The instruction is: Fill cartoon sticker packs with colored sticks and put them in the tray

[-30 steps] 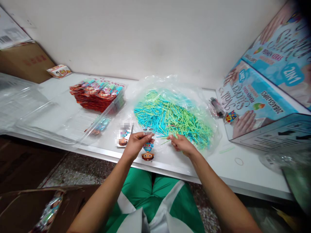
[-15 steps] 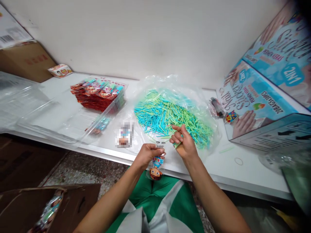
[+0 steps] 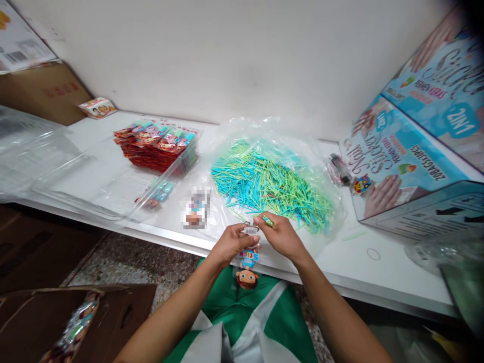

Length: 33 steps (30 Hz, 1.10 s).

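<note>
My left hand (image 3: 231, 245) pinches a small clear packet (image 3: 247, 276) printed with a cartoon character whose head points down toward my lap. The packet's upper end faces the table, just above my left fingertips. My right hand (image 3: 282, 237) is closed around a few short green sticks (image 3: 267, 221). Its fingertips are at the packet's upper end; whether they touch it I cannot tell. Right behind both hands lies a heap of thin blue and green sticks (image 3: 260, 176) on a clear plastic bag (image 3: 335, 196).
On the left, an open clear plastic box (image 3: 124, 218) holds a stack of red printed packets (image 3: 147, 151). A single flat packet (image 3: 195, 207) lies left of my hands. Large blue cartons (image 3: 401, 156) stand at right. A rubber band (image 3: 373, 253) lies near the table's front edge.
My right hand has moved left and slightly down from the sticks to the packet's upper end, and its fingers have drawn in. My left hand still holds the packet in nearly the same place.
</note>
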Each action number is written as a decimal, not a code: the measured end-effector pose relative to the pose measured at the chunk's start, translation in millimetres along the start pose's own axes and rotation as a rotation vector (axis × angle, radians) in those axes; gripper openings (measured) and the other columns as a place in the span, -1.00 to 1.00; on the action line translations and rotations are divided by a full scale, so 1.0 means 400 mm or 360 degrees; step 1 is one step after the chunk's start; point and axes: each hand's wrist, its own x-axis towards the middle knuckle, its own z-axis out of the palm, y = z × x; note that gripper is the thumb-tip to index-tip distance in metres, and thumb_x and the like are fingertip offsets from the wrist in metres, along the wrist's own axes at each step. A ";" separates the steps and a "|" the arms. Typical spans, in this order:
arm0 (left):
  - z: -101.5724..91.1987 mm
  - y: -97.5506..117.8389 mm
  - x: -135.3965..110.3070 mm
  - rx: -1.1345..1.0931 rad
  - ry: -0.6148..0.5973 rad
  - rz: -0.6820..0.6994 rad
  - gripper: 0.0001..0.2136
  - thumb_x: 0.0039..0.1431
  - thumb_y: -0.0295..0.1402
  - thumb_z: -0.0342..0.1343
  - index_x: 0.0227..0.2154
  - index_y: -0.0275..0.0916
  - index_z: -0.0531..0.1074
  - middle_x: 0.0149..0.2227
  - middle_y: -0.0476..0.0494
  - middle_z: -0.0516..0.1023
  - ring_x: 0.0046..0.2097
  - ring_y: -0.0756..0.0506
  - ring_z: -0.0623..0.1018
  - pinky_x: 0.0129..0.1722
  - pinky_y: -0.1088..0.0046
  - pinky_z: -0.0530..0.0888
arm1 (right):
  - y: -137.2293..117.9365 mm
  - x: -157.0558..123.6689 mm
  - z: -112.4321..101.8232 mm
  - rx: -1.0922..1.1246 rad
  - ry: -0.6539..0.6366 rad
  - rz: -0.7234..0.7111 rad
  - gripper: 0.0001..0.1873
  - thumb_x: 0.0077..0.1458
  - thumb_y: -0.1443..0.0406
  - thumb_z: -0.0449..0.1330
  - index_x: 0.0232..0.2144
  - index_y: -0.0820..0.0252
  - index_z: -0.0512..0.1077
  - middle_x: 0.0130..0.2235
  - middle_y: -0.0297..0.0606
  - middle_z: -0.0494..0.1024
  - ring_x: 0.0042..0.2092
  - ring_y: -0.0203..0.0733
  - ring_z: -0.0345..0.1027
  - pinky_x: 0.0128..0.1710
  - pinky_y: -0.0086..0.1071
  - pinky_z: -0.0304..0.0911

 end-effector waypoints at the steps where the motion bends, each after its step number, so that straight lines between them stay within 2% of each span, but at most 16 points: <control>1: -0.001 -0.002 -0.001 0.0041 -0.0024 0.0033 -0.67 -0.21 -0.22 0.32 -0.40 -0.35 0.50 -0.49 -0.10 0.54 -0.45 -0.03 0.52 -0.39 0.47 0.40 | 0.005 -0.003 0.004 0.0003 -0.0014 0.0006 -0.66 0.13 0.09 0.01 -0.50 0.16 0.40 -0.50 -0.33 0.44 -0.42 -0.25 0.26 -0.39 -0.40 0.13; 4: -0.005 -0.007 -0.002 0.0207 0.0018 0.0086 -0.68 -0.13 -0.15 0.26 -0.46 -0.38 0.53 -0.47 -0.17 0.56 -0.42 -0.04 0.51 -0.37 0.47 0.38 | 0.011 -0.008 0.009 0.0178 0.0006 0.0084 -0.63 0.11 0.04 0.03 -0.51 0.16 0.41 -0.53 -0.33 0.39 -0.44 -0.25 0.24 -0.40 -0.39 0.15; 8: -0.006 -0.009 -0.001 0.0285 0.0166 0.0137 -0.72 -0.22 -0.19 0.32 -0.54 -0.35 0.54 -0.34 -0.22 0.58 -0.27 -0.13 0.52 -0.28 0.41 0.39 | -0.005 0.005 0.003 0.0930 0.0362 0.0192 -0.53 0.12 -0.04 -0.05 -0.37 0.15 0.46 -0.65 -0.41 0.20 -0.55 -0.30 0.15 -0.38 -0.35 0.19; 11: -0.002 -0.010 -0.001 0.0244 0.0206 0.0167 -0.74 -0.25 -0.23 0.34 -0.53 -0.33 0.55 -0.37 -0.22 0.58 -0.29 -0.12 0.53 -0.25 0.38 0.40 | -0.024 0.017 0.006 0.1320 0.0523 0.0189 -0.44 0.13 -0.09 -0.14 -0.38 0.15 0.46 -0.58 -0.33 0.29 -0.46 -0.27 0.25 -0.29 -0.32 0.22; 14: 0.004 -0.010 -0.002 0.0227 0.0171 0.0162 -0.75 -0.24 -0.26 0.34 -0.50 -0.34 0.55 -0.42 -0.21 0.57 -0.35 -0.09 0.53 -0.28 0.41 0.41 | -0.032 0.017 0.023 0.1186 0.0592 0.0201 -0.40 0.11 -0.14 -0.19 -0.48 0.13 0.42 -0.43 -0.25 0.41 -0.31 -0.21 0.30 -0.21 -0.31 0.21; 18: 0.011 -0.009 -0.006 0.0243 0.0161 0.0170 -0.75 -0.27 -0.29 0.35 -0.51 -0.36 0.54 -0.44 -0.19 0.57 -0.38 -0.06 0.51 -0.31 0.44 0.39 | -0.030 0.007 0.047 0.0917 0.0628 0.0203 -0.38 0.08 -0.18 -0.24 -0.55 0.11 0.32 -0.38 -0.23 0.41 -0.20 -0.16 0.28 -0.13 -0.28 0.17; 24: 0.010 -0.008 -0.004 0.0288 0.0185 0.0212 -0.75 -0.25 -0.27 0.34 -0.50 -0.36 0.54 -0.44 -0.18 0.57 -0.39 -0.05 0.49 -0.32 0.44 0.39 | -0.044 0.005 0.063 0.1217 0.0709 0.0139 -0.45 0.14 -0.10 -0.19 -0.62 0.12 0.25 -0.45 -0.27 0.32 -0.26 -0.20 0.25 -0.10 -0.27 0.17; 28: 0.007 -0.009 -0.002 0.0303 0.0181 0.0218 -0.76 -0.24 -0.28 0.33 -0.50 -0.36 0.54 -0.45 -0.17 0.56 -0.40 -0.04 0.48 -0.32 0.45 0.38 | -0.052 0.008 0.063 0.1381 0.0710 0.0201 -0.46 0.14 -0.09 -0.17 -0.62 0.12 0.25 -0.47 -0.29 0.30 -0.30 -0.22 0.24 -0.17 -0.28 0.19; 33: 0.012 -0.003 -0.006 0.0333 0.0169 0.0209 -0.76 -0.23 -0.28 0.32 -0.51 -0.37 0.52 -0.53 -0.10 0.51 -0.47 0.01 0.42 -0.40 0.50 0.31 | -0.039 0.010 0.073 0.1458 0.0691 0.0236 -0.50 0.15 -0.05 -0.11 -0.62 0.13 0.26 -0.48 -0.31 0.27 -0.31 -0.24 0.24 -0.14 -0.30 0.18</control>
